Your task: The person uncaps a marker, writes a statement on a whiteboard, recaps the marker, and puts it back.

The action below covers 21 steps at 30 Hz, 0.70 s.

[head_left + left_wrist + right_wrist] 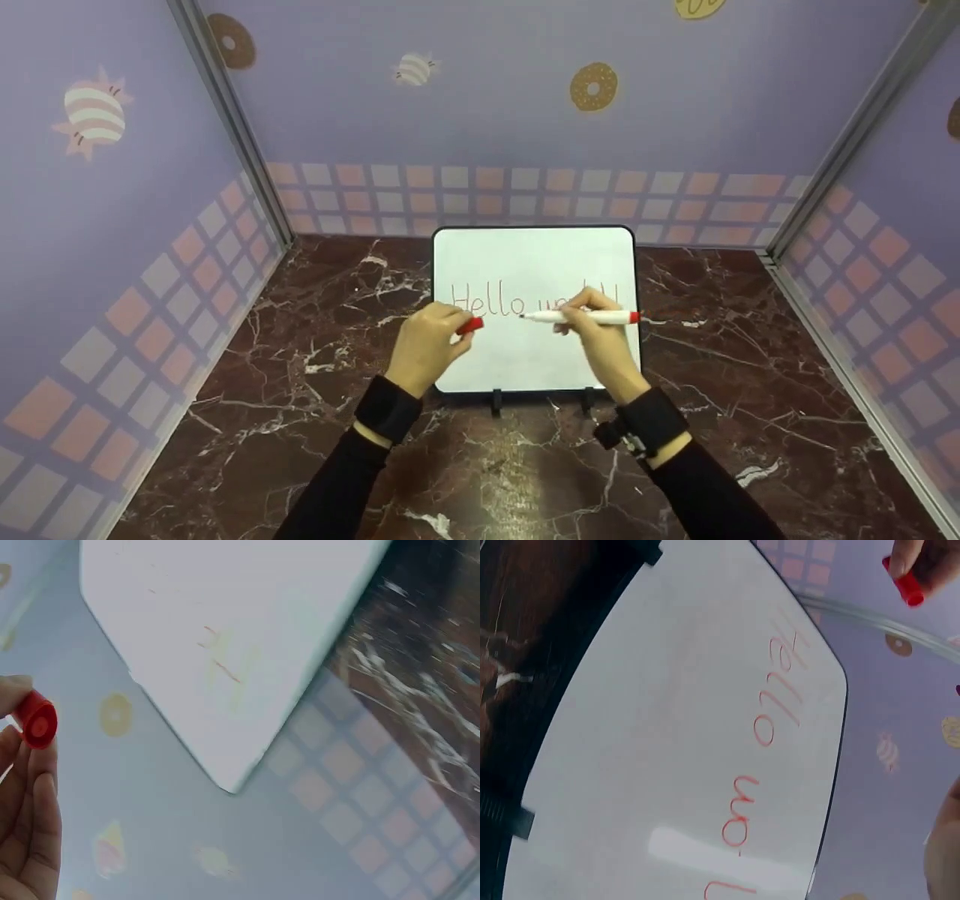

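Observation:
My left hand (426,343) pinches a red marker cap (471,325) by its closed end, in front of the whiteboard's left side. Its hollow mouth faces the left wrist camera, where the cap (39,722) shows at the left edge. Between thumb and fingers, my right hand (609,346) grips a white marker (611,318) with a red end. The marker lies level, its dark uncapped tip pointing left toward the cap. Behind both hands the whiteboard (525,367) bears thin red handwriting (487,301), beginning "Hello"; the right hand hides part of the second word.
Two black stand feet (496,401) hold the board upright on a dark red marbled tabletop (337,315). Purple walls (495,120) with donut and candy prints enclose the table at the back and sides. Black bands (388,409) circle both wrists.

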Available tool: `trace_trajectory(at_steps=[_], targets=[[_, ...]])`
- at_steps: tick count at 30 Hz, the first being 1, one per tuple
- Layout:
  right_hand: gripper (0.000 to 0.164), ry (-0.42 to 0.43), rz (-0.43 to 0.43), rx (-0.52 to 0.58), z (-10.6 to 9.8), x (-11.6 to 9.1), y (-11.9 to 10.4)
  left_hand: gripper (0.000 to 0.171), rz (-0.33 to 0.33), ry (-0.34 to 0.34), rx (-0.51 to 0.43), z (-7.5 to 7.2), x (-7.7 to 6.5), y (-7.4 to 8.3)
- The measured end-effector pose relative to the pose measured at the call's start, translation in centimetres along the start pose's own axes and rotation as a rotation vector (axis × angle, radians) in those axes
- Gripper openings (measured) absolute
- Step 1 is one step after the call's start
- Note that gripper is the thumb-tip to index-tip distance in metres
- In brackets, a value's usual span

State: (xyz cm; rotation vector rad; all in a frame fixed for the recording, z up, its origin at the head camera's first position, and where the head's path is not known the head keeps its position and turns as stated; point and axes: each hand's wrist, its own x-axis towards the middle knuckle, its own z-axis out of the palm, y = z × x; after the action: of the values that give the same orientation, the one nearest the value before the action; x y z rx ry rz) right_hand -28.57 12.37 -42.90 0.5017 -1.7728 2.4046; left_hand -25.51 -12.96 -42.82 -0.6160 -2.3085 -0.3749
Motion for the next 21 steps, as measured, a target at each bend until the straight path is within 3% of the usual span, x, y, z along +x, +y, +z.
trace_trajectory(at_steps=[4,11,21], targets=[[0.022,-0.059,0.01,0.037,1.2,-0.7,0.3,0.015,0.064,0.017,-0.017,0.0,0.3,1.2],[0.02,-0.084,0.05,0.059,1.7,-1.2,0.8,0.014,0.093,0.012,-0.059,-0.1,0.3,2.4],[0.016,-0.189,0.023,-0.035,1.8,-1.5,1.3,0.012,0.181,0.01,-0.059,-0.4,0.6,3.7]])
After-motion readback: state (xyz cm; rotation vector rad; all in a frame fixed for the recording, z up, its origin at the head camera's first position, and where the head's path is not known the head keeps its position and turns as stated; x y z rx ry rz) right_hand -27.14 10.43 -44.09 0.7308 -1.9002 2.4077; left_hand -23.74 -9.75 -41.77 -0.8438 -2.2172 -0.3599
